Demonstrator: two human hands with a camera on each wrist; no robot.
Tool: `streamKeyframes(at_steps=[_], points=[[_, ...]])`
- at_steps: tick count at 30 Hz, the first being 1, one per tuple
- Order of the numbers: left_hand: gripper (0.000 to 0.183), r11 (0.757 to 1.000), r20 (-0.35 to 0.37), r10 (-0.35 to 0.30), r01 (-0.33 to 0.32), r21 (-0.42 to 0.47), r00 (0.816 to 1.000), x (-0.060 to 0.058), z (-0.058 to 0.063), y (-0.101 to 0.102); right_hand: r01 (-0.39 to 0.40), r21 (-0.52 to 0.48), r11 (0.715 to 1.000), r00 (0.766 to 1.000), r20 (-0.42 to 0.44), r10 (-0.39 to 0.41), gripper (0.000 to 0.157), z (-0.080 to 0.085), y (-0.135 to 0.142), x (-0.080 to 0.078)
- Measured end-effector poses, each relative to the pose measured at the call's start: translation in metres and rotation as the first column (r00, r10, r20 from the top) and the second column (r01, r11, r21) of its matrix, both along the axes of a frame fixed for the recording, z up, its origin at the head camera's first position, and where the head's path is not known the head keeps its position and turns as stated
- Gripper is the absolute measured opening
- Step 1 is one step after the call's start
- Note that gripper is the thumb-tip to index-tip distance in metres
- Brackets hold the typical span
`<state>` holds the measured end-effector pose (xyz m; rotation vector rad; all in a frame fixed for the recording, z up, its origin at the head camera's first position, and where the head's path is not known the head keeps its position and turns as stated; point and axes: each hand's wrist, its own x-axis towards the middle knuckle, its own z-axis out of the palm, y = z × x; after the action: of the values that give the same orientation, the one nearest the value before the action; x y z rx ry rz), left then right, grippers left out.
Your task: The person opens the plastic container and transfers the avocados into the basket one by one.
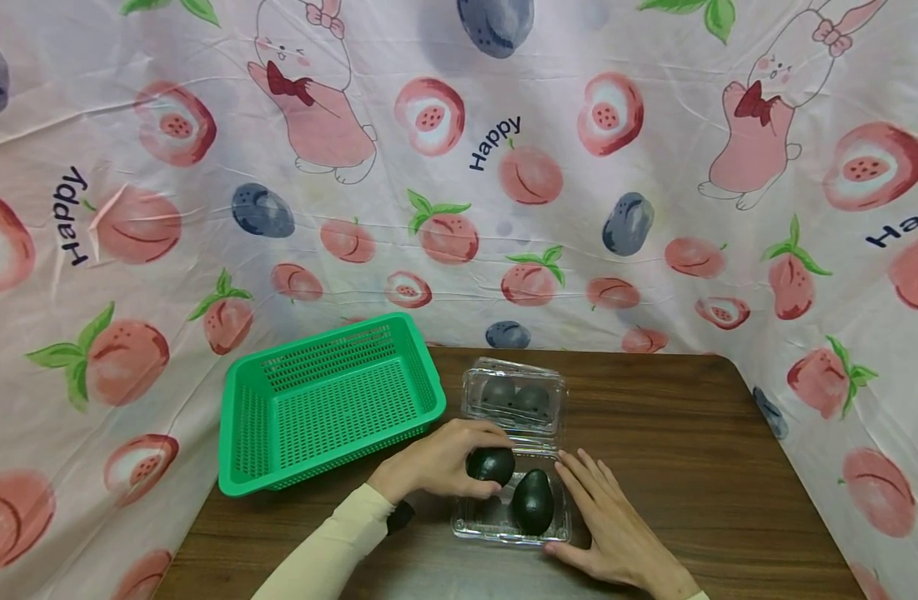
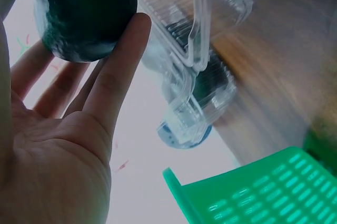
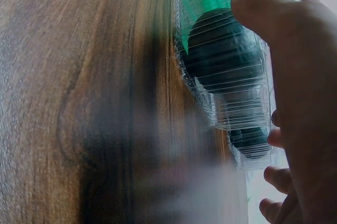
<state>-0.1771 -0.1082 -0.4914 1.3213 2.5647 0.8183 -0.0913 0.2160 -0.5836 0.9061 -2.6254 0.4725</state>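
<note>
My left hand [image 1: 439,460] grips a dark green avocado [image 1: 493,465] between thumb and fingers, over the left half of a clear plastic clamshell box [image 1: 504,533]. In the left wrist view that avocado [image 2: 89,13] sits at the fingertips. A second avocado [image 1: 534,502] lies in the box's right half, its narrow end pointing away from me. My right hand [image 1: 612,525] rests along the box's right side with fingers stretched forward and thumb at the front corner. Through the box's ribbed wall, the right wrist view shows the lying avocado [image 3: 224,50].
Behind the open box, two dark fruits [image 1: 514,395] show through clear plastic of another box. A green perforated basket [image 1: 346,412] stands at the left on the brown wooden table [image 1: 691,442]. Printed cloth [image 1: 549,242] hangs around the back and sides.
</note>
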Motion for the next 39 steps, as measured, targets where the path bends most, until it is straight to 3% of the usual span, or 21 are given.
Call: streamKeyframes(at_steps=[26,32,39], points=[[0.06,0.992,-0.043,0.074,-0.069,0.107,0.996,-0.011,0.017,-0.025,-0.005,-0.014,1.0,1.0,-0.022,0.005,0.113,-0.003,0.001,-0.001],[0.062,0.99,-0.03,0.119,-0.116,0.077,0.993,-0.014,0.025,-0.034,-0.004,-0.011,1.0,1.0,-0.013,0.004,0.113,-0.003,0.001,-0.001],[0.062,0.982,-0.021,0.153,-0.15,0.112,0.988,-0.018,0.035,-0.044,-0.007,-0.004,1.0,0.999,-0.04,0.007,0.113,-0.004,0.001,-0.001]])
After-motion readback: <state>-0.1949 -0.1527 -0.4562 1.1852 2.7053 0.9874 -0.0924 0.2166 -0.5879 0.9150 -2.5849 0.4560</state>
